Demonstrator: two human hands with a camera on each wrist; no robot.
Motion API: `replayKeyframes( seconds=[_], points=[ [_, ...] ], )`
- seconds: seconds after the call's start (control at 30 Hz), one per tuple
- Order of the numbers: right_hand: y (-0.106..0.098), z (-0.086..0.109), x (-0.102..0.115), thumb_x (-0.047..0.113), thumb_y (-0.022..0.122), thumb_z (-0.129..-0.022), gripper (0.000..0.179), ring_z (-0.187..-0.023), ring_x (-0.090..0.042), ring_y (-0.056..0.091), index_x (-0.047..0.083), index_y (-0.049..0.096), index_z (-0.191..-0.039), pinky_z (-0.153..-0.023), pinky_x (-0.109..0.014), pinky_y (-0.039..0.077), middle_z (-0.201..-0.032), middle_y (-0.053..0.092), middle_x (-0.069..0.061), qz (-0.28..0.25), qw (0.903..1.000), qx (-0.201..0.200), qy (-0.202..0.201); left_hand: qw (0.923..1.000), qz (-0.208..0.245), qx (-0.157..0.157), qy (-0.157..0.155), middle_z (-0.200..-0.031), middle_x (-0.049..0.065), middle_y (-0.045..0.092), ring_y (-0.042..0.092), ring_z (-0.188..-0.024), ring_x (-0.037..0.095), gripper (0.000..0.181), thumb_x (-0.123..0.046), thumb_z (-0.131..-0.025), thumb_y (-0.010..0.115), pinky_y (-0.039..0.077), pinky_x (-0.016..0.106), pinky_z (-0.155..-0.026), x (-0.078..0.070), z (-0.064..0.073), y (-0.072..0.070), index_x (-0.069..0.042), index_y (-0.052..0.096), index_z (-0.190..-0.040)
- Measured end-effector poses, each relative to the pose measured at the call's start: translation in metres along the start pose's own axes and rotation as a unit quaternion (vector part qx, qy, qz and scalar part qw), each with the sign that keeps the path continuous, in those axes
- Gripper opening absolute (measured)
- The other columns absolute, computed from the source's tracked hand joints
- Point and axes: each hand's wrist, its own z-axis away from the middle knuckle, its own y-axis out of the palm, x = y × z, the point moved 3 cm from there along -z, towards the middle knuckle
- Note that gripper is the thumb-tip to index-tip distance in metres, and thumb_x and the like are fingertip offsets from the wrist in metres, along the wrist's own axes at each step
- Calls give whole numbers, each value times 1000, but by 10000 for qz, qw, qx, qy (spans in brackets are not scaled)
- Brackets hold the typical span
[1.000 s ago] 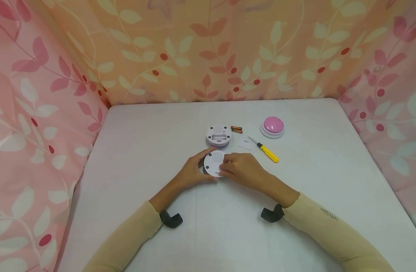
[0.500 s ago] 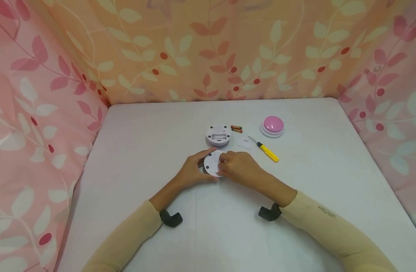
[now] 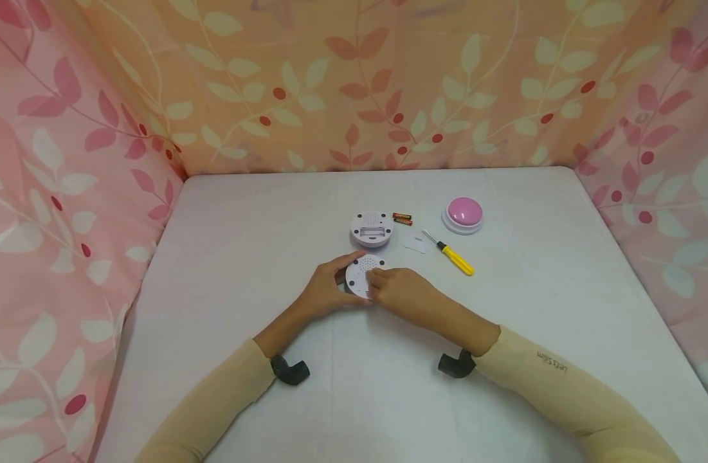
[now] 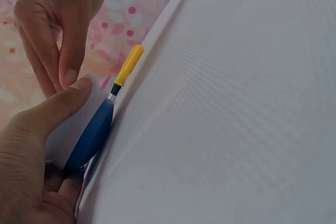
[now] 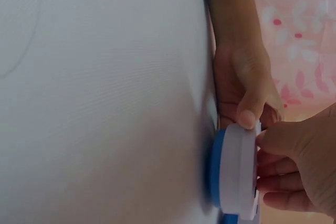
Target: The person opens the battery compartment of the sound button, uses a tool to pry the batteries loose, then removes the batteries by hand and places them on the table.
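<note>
My left hand (image 3: 323, 289) grips the rim of a round white push button (image 3: 358, 273), thumb on the near side and fingers on the far side. Its underside, with speaker holes and dark round feet, faces up. A blue dome (image 4: 93, 139) shows beneath it in the left wrist view. Over the right part of that underside is my right hand (image 3: 408, 292), its fingertips at the surface; I cannot tell whether they pinch anything. Just behind lies a second upturned button (image 3: 372, 230) with its battery bay bare.
Two small batteries (image 3: 402, 219) lie beside the rear button. Small flat white pieces (image 3: 416, 245) and a yellow-handled screwdriver (image 3: 456, 259) are to the right. Farther back stands a pink-domed button (image 3: 464, 213). Floral cloth (image 3: 354, 83) borders the white table (image 3: 272, 218).
My right hand has shifted slightly left and its fingers have moved over the button's underside, showing more of its far right edge. The left hand keeps its grip.
</note>
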Motion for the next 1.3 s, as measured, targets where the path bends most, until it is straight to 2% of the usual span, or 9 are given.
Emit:
replayKeyframes(
  seconds=[0.1,0.2,0.53,0.87,1.07,1.3],
  points=[
    [1,4,1,4,82,-84,35,-113,-25,69,6,75,-118,-87,-36,59,-125,70,-13,72,9998,-94,-178,10000,17,16,-13,-148,19,52,54,-132,31,93,0,-66,94,47,34,-107,-13,2,-2,2,50,-147],
    [3,6,0,3,81,-85,35,-115,-26,68,5,74,-119,-87,-36,59,-126,69,-13,34,9990,-331,-313,10000,16,4,-56,-148,20,52,54,-131,31,92,-1,-66,94,48,34,-107,-18,2,-3,3,50,-146],
    [11,10,-7,2,82,-84,29,-111,-23,70,3,75,-112,-86,-33,59,-120,72,-11,-526,9920,-1065,-426,9997,144,11,-193,-151,16,50,54,-133,24,93,-2,-67,94,46,28,-107,-13,3,-4,0,50,-148],
    [15,15,-11,8,80,-87,27,-109,-22,70,1,75,-112,-91,-34,58,-116,74,-11,-1218,9759,-1810,-105,9998,66,59,-196,-152,17,49,52,-135,26,93,-1,-68,94,46,32,-108,-16,3,-2,0,48,-149],
    [17,17,-11,10,82,-85,29,-107,-24,70,0,76,-112,-91,-36,58,-114,74,-11,-1172,9727,-2004,-53,9997,109,75,-186,-152,18,48,50,-137,27,93,-1,-68,93,45,33,-109,-16,2,-2,0,47,-149],
    [18,18,-9,7,83,-83,32,-111,-25,68,3,76,-113,-96,-37,56,-115,74,-9,-684,9746,-2124,-162,9994,15,35,-340,-152,12,49,52,-134,24,95,-6,-68,95,46,30,-108,-12,2,-2,-5,48,-150]
  ],
)
